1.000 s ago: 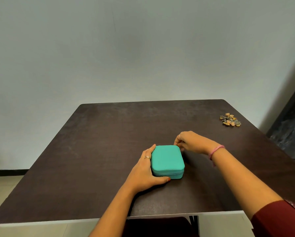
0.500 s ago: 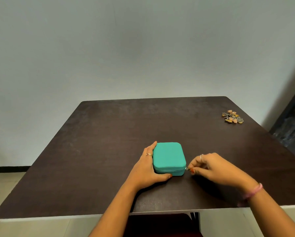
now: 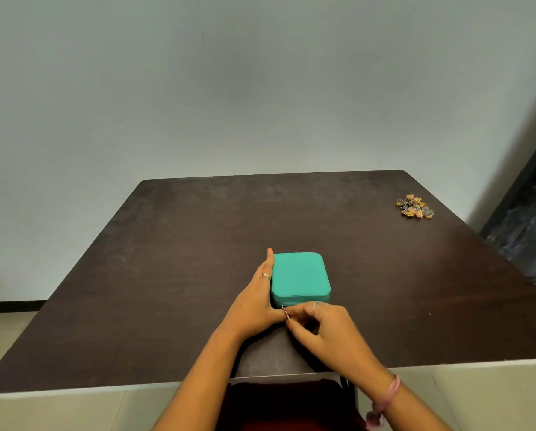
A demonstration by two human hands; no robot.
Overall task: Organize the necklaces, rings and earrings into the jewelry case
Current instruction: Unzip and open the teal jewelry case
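Note:
A teal zip-up jewelry case point(image 3: 300, 275) lies flat and closed near the middle of the dark table point(image 3: 167, 275). My left hand point(image 3: 256, 301) lies against the case's left side with straight fingers, thumb at the front left corner. My right hand point(image 3: 321, 326) pinches the metal zipper pull point(image 3: 285, 313) at the case's front left corner. A small heap of gold and pink jewelry point(image 3: 414, 207) sits far off near the table's back right edge.
A pale wall stands behind the table. A dark doorway or panel point(image 3: 528, 213) is at the right. The table's near edge point(image 3: 105, 388) is white, with a dark red seat or cloth point(image 3: 288, 402) below it.
My right hand has drawn the zipper pull from the case's back right corner, down the right side and along the front to the front left corner. My left hand stayed in place.

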